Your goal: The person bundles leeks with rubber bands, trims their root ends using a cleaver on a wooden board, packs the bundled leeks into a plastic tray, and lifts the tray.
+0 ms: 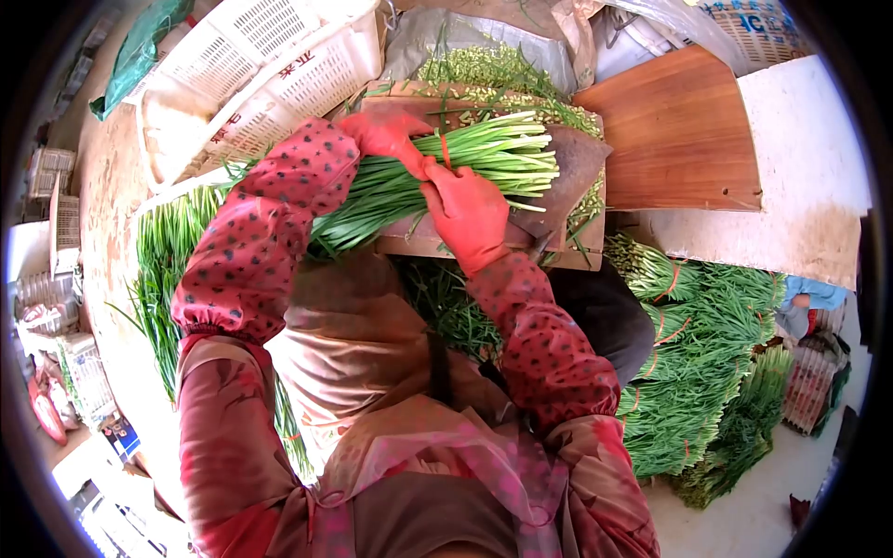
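Green, long, thin stalks [507, 149] lay under the red-gloved left hand [386, 133], curled round them. Beside it, the red-gloved right hand [472, 212] bunched its fingers, pinch unclear. The stalks looked bendy, best held by their thin red band [445, 149].

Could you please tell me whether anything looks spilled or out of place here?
Yes, mildly: pale green trimmings lie scattered across the grey sheet and the far side of the board. They look untidy because they are loose, unlike the banded bundle.
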`<state>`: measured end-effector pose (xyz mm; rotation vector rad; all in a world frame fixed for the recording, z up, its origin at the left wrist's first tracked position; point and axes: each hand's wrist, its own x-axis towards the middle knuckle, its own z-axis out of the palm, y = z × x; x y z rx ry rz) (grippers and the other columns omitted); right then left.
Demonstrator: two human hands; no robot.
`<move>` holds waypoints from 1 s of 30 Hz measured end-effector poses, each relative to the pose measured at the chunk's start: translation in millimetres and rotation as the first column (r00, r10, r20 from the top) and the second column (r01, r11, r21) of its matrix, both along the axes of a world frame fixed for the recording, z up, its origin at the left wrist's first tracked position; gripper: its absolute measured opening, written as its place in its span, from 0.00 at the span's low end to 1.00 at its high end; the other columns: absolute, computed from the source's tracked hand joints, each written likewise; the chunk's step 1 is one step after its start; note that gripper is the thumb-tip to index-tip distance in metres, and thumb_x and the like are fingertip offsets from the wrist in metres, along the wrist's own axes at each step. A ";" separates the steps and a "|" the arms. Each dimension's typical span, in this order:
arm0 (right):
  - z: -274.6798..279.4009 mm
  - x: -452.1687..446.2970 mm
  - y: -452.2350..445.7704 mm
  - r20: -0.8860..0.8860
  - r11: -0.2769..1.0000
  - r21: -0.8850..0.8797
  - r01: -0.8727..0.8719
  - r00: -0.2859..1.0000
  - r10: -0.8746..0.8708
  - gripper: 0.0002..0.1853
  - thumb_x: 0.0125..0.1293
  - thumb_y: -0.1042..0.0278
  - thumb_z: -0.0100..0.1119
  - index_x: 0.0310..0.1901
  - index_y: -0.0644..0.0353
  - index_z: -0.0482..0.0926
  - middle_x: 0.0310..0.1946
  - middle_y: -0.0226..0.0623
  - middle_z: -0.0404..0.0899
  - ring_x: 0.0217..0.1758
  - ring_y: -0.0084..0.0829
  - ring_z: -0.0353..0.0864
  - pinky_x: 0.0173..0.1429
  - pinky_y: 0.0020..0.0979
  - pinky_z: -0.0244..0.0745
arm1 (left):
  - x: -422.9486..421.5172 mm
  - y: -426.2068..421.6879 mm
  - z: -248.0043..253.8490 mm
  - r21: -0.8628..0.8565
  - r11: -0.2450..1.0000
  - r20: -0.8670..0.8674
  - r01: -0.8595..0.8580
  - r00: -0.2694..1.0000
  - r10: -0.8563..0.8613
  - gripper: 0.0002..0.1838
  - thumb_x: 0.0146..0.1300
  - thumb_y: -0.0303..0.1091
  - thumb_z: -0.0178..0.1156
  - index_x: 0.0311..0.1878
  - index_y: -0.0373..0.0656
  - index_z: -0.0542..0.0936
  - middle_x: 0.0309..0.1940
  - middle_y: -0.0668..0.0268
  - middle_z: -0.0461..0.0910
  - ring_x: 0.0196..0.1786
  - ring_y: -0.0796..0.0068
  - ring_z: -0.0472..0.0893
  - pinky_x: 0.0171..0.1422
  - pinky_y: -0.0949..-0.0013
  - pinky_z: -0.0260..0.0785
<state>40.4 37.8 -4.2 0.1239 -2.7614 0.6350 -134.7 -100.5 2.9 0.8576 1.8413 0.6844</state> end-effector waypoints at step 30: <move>-46.4 -99.9 28.4 0.509 0.548 -0.792 0.269 0.788 0.347 0.10 0.68 0.67 0.52 0.36 0.63 0.80 0.20 0.38 0.78 0.24 0.30 0.79 0.27 0.33 0.72 | 130.1 37.8 -44.9 -0.233 0.939 -0.832 -0.253 0.551 -0.058 0.31 0.47 0.41 0.67 0.55 0.36 0.74 0.41 0.58 0.82 0.45 0.60 0.82 0.52 0.53 0.67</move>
